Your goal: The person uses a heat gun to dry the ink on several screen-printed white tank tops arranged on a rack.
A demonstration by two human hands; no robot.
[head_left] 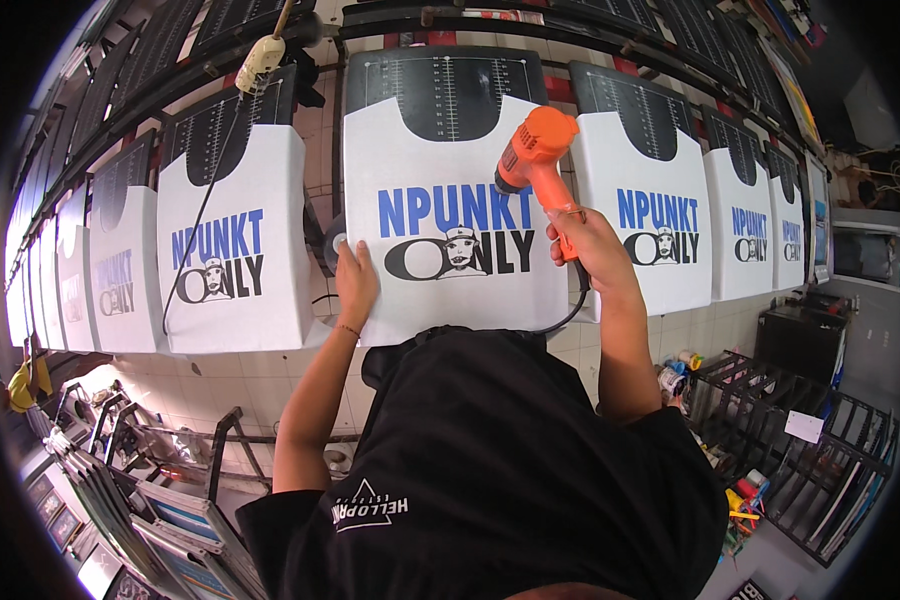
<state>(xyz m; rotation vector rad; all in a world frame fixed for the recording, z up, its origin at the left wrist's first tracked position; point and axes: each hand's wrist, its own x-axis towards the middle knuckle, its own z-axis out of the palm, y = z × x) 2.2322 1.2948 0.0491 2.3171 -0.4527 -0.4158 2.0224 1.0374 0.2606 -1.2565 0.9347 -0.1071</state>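
My right hand (pixel 596 245) is wrapped around the handle of an orange heat gun (pixel 542 140). Its dark nozzle points down and left, just over the blue lettering on a white T-shirt (pixel 420 310). That shirt is stretched over a black printing board (pixel 395 85) marked with pale ruler lines, which shows at the neck opening. Below the blue letters is a black print with a capped face. At the shirt's left edge rests my left hand (pixel 357 280), fingers extended and holding nothing that I can see. A dark cord (pixel 576 308) runs down from the heat gun beside the shirt.
More printed white shirts (pixel 235 310) (pixel 660 280) lie on boards to both sides. A hanging cord with a pale socket (pixel 262 62) crosses the left neighbour. Framed screens (pixel 185 530) lean at lower left; a black rack (pixel 770 420) stands at right. A person in yellow (pixel 25 383) is far left.
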